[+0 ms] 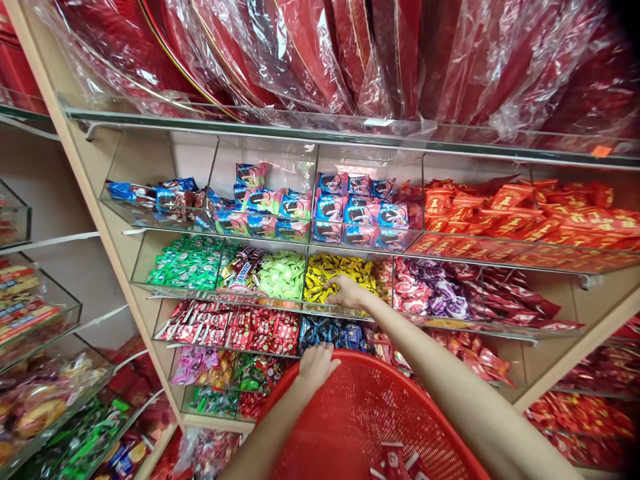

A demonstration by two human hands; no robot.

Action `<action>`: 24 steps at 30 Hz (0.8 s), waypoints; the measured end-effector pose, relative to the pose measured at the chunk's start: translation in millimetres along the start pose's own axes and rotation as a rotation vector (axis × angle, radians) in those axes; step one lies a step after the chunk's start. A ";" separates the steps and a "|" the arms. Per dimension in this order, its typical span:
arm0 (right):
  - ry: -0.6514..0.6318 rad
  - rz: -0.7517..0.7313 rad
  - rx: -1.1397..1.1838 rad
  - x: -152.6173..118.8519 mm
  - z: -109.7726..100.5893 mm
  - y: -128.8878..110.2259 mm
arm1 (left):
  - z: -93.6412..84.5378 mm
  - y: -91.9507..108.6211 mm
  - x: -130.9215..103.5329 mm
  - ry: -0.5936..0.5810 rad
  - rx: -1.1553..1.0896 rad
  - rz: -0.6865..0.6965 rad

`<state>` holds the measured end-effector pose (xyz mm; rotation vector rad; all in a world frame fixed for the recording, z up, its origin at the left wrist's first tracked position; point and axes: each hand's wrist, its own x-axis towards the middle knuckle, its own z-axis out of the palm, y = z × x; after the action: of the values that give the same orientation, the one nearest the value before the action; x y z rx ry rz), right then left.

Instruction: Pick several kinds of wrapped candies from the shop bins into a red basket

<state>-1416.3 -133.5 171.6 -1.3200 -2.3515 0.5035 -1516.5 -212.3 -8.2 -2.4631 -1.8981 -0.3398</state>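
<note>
My left hand (316, 368) is wrapped over the far rim of a red plastic mesh basket (385, 380). A few small red and white wrapped packets (395, 463) lie in the bottom of the basket. Higher up, my right hand (345, 293) reaches over the front of a clear shelf bin, among yellow wrapped candies (335, 267). Its fingers are curved and apart at the candies, and I see nothing held between them. Beside it lie pale green wrapped candies (283, 273) on the left and pink and white ones (411, 290) on the right.
Glass shelves with clear dividers hold blue cookie packs (330, 207), orange packets (480, 213), green candies (185, 263) and red packets (260, 330). Above, a glass shelf edge (300, 133) carries red items in clear plastic. More snack bins (35, 313) stand at the left.
</note>
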 end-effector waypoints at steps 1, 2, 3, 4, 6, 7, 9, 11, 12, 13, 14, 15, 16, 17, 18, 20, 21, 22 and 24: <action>0.004 0.010 0.018 -0.1 -0.4 1.2 | -0.4 0.0 0.0 -0.005 0.001 -0.001; 0.008 0.024 0.042 -0.6 -0.7 2.3 | -0.7 0.1 -0.1 -0.011 0.001 -0.002; 0.010 0.040 0.067 -1.4 -0.9 3.4 | -1.0 0.3 -0.2 -0.015 0.002 -0.002; 0.010 0.055 0.089 -2.4 -1.1 4.4 | -1.3 0.4 -0.3 -0.017 0.002 -0.002; 0.032 0.078 0.166 -4.4 -1.8 6.5 | -1.8 0.8 -0.5 -0.013 0.001 0.000; 0.058 0.081 0.229 -5.3 -2.2 7.6 | -2.1 1.0 -0.6 -0.010 0.000 0.001; 0.129 0.076 0.381 -6.2 -3.2 10.2 | -2.8 1.4 -0.9 -0.006 -0.001 0.001; 0.186 0.071 0.518 -6.3 -4.1 12.9 | -3.7 1.7 -1.3 -0.007 -0.003 0.003; 0.196 0.074 0.562 -6.1 -4.4 14.2 | -4.2 1.8 -1.5 -0.009 -0.004 0.004; 0.201 0.080 0.601 -5.8 -4.8 15.3 | -4.6 1.8 -1.8 -0.011 -0.004 0.005; 0.204 0.085 0.640 -5.5 -5.1 16.2 | -5.0 1.9 -2.0 -0.013 -0.004 0.004; 0.212 0.090 0.680 -5.3 -5.5 16.9 | -5.4 1.9 -2.3 -0.015 -0.004 0.003; 0.227 0.093 0.717 -5.1 -6.1 17.4 | -5.7 1.9 -2.5 -0.018 -0.003 0.001; 0.246 0.094 0.750 -5.1 -6.7 17.8 | -6.0 1.9 -2.6 -0.020 -0.003 -0.001; 0.267 0.096 0.777 -5.2 -7.5 18.1 | -6.2 1.9 -2.7 -0.023 -0.003 -0.003; 0.303 0.109 0.811 -6.0 -9.2 18.5 | -6.4 1.9 -2.7 -0.032 -0.004 -0.005; 0.316 0.121 0.822 -6.6 -9.9 18.8 | -6.4 2.0 -2.7 -0.036 -0.004 -0.007; 0.328 0.133 0.831 -7.3 -10.5 19.3 | -6.4 2.0 -2.6 -0.039 -0.003 -0.008; 0.350 0.155 0.844 -8.8 -10.7 20.9 | -6.1 2.2 -2.5 -0.038 -0.001 -0.008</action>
<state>-1391.6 -129.6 169.1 -1.0525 -1.4758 1.0607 -1516.0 -216.2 -2.4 -2.4801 -1.9233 -0.2963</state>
